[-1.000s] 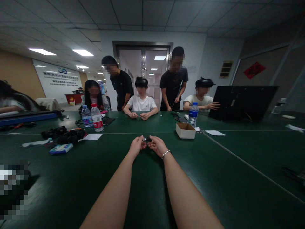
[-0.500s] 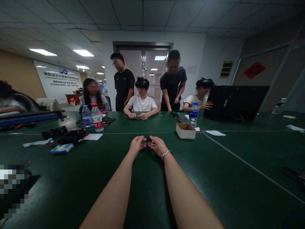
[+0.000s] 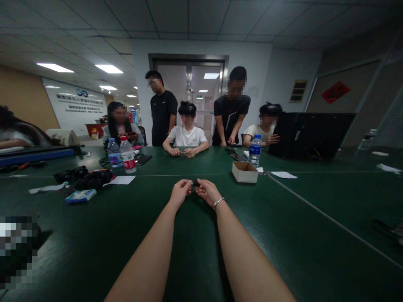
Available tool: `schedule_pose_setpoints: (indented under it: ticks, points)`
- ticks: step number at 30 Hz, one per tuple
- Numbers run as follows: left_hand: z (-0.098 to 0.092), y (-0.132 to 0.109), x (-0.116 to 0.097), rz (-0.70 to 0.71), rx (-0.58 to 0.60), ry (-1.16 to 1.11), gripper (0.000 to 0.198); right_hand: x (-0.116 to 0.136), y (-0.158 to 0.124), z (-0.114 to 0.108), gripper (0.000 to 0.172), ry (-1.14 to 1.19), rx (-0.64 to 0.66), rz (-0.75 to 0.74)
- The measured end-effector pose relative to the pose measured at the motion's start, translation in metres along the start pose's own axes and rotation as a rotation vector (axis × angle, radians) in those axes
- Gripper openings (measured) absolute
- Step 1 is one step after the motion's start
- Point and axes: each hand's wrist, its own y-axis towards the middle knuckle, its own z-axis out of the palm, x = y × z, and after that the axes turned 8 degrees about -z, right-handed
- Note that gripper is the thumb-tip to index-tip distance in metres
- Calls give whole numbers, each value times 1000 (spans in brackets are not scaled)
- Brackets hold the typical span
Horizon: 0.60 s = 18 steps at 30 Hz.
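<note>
Both my hands meet over the green table (image 3: 201, 251), pinching a small black piece (image 3: 195, 183) between them. It looks like a short stick with a shiny metallic end towards the left; its exact kind is too small to tell. The left end is in the closed fingertips of my left hand (image 3: 181, 193). On the black right end, the thumb and fingers of my right hand (image 3: 208, 192) are closed, with a silver bracelet (image 3: 219, 203) at the wrist. Fingers cover much of the piece.
Right of my hands stands an open cardboard box (image 3: 244, 173), with a water bottle (image 3: 255, 151) behind it. Two bottles (image 3: 128, 157), black cables (image 3: 92, 179) and a blue-white packet (image 3: 80, 196) lie to the left. Several people sit or stand across the table.
My left fingertips have closed in over the metallic end, so less of it shows. Across the table, the standing person on the right has leaned and shifted slightly right.
</note>
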Motion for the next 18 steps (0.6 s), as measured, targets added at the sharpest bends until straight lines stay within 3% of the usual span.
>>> schedule_pose_setpoints:
  ticks: [6, 12, 18]
  points:
    - [0, -6, -7, 53, 19, -22, 30, 1, -1, 2, 17, 2, -13, 8]
    - [1, 0, -3, -156, -23, -141, 34, 0, -1, 2, 17, -4, 3, 0]
    - [-1, 0, 0, -45, 20, -102, 33, 0, 0, 2, 17, -6, 0, -2]
